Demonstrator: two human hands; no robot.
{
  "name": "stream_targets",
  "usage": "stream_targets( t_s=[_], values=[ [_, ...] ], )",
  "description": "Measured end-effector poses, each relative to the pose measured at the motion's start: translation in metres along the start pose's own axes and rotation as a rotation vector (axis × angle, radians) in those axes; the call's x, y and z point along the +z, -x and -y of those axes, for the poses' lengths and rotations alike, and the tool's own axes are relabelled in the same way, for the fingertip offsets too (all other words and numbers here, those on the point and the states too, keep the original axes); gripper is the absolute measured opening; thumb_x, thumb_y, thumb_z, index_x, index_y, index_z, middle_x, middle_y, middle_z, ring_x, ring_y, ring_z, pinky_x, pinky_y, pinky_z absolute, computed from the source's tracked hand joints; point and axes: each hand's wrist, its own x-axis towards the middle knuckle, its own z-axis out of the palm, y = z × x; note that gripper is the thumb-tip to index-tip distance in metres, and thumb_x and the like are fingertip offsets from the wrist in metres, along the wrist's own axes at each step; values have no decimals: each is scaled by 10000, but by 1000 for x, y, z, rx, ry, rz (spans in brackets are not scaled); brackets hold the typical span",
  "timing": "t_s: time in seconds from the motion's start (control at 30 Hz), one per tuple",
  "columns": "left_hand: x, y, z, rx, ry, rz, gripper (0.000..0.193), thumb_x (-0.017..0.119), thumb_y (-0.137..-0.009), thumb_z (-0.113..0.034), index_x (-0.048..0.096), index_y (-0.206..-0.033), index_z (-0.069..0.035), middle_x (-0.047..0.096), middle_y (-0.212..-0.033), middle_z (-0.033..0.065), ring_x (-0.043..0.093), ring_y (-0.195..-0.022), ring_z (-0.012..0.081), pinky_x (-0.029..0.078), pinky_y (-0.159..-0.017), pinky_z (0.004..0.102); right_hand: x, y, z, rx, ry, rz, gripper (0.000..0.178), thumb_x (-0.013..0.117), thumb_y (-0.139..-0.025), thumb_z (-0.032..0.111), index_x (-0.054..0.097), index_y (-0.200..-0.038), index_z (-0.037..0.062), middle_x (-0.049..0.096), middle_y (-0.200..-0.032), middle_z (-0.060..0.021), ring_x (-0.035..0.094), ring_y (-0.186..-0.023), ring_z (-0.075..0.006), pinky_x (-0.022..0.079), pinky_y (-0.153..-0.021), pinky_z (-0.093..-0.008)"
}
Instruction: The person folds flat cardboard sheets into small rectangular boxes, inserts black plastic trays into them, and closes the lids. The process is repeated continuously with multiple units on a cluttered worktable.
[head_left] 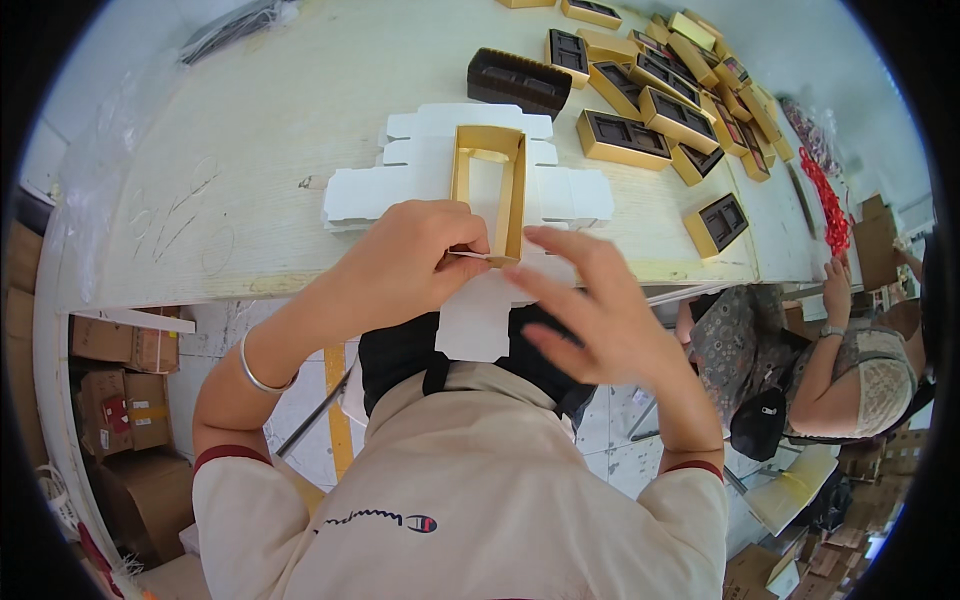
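A gold cardboard box frame [517, 190], partly folded up, stands on flat white cardboard blanks [400, 190] near the front edge of the table. My left hand [425, 250] pinches the near end of the gold box, fingers closed on a pale flap there. My right hand [595, 310] is spread beside the box's near right corner, slightly blurred; its index fingertip is close to the side wall, and I cannot tell whether it touches. A white panel [475, 320] hangs over the table edge below my hands.
A stack of black plastic trays [518, 82] stands behind the blanks. Several gold boxes with black inserts [625, 138] are heaped at the back right. Red ribbon [825, 200] lies on the far right, where another person [850, 370] sits. Brown cartons [130, 410] are under the table at left.
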Motion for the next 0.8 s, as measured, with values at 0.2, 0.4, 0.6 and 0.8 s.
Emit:
stream_targets(
  t_s=[0.2,0.4,0.6,0.8],
  values=[
    [-11,-10,-1,-127,15,160,104,632,-835,-76,632,-865,24,632,-770,141,584,-571,234,454,-548,316,30,1,-11,-120,75,-150,585,751,-643,139,563,-1195,84,565,-1208,-133,529,-1088,-318,428,-879,-435],
    [-19,-8,4,-352,687,144,227,519,-957,-160,522,-1152,-44,546,-730,20,492,-467,86,402,-466,213,46,-16,-12,238,-324,-417,381,721,-739,-6,568,-1078,75,597,-957,-97,548,-842,-265,445,-737,-372],
    [-12,-6,-8,-389,435,86,282,494,-969,-151,403,-1222,-66,609,-892,103,553,-526,136,446,-519,260,42,-21,-6,235,-175,-319,287,702,-761,-1,613,-1030,51,544,-1081,-154,545,-799,-266,456,-648,-362],
    [4,4,-6,-56,-169,-194,210,642,-866,-161,554,-1017,-45,584,-851,114,593,-676,273,475,-616,349,39,-21,-9,19,226,-223,236,704,-734,81,631,-956,47,566,-989,-88,534,-815,-252,391,-719,-341]
  ],
)
